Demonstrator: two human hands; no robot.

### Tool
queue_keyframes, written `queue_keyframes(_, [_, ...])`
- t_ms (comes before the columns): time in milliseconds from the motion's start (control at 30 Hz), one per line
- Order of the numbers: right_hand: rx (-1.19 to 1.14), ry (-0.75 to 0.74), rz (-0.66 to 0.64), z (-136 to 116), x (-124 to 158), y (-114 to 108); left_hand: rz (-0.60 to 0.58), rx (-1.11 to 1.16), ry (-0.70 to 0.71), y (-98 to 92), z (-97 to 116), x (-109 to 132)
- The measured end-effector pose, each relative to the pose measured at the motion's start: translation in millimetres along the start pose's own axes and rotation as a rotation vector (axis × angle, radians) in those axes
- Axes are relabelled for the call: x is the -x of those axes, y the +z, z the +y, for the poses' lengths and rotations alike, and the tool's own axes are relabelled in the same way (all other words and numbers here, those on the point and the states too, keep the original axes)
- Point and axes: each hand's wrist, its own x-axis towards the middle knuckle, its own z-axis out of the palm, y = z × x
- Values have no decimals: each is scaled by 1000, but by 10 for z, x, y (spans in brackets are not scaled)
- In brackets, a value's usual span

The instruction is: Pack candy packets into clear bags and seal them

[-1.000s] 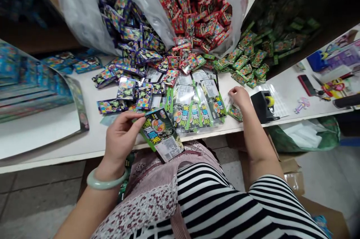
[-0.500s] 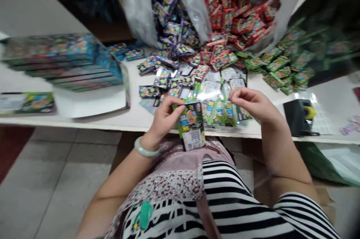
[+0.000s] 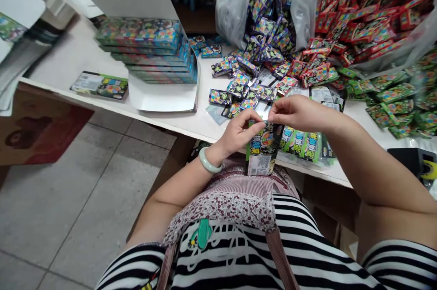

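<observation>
Because my left hand [image 3: 241, 134] pinches its top edge between thumb and fingers, a flat black packet [image 3: 260, 148] hangs in front of the table [image 3: 64, 53], over my apron [image 3: 221, 208]. My right hand [image 3: 293, 113] has thumb and fingertips drawn together at the same edge; whether they grip it, I cannot tell. Holding it here probably keeps that edge within reach of both hands. The packet looks thin and rectangular, with bright lettering and a pale label low down. Just beyond, glossy green-and-black packets [image 3: 302, 143] overlap, likely laid close for easy picking. Small slick packs sit heaped by colour, perhaps for sorting: purple packs [image 3: 240, 84], red packs [image 3: 372, 26] and green packs [image 3: 389, 94]. Cloudy, crumpled plastic [image 3: 234, 3] rises behind. To the left, boxes [image 3: 146, 48] stack squarely on smooth white card [image 3: 164, 98].
</observation>
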Motion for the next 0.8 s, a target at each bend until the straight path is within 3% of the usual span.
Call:
queue_keyframes(267, [91, 62, 34, -47, -52, 34, 97, -39, 11, 110, -4, 3])
queue_keyframes(467, [-258, 163, 29, 61, -72, 107, 143, -6, -68, 143, -58, 78])
queue_keyframes(600, [-644, 286, 3, 169, -77, 200, -32, 236, -245, 168, -108, 287])
queue_keyframes(667, [-764, 373, -62, 194, -69, 263, -124, 297, -265, 159, -68, 405])
queue_keyframes(733, [-779, 398, -170, 198, -49, 300, -137, 268, -206, 84, 42, 475])
queue_keyframes(800, [-702, 319, -202, 214, -5, 270, -85, 141, -61, -104, 220, 467])
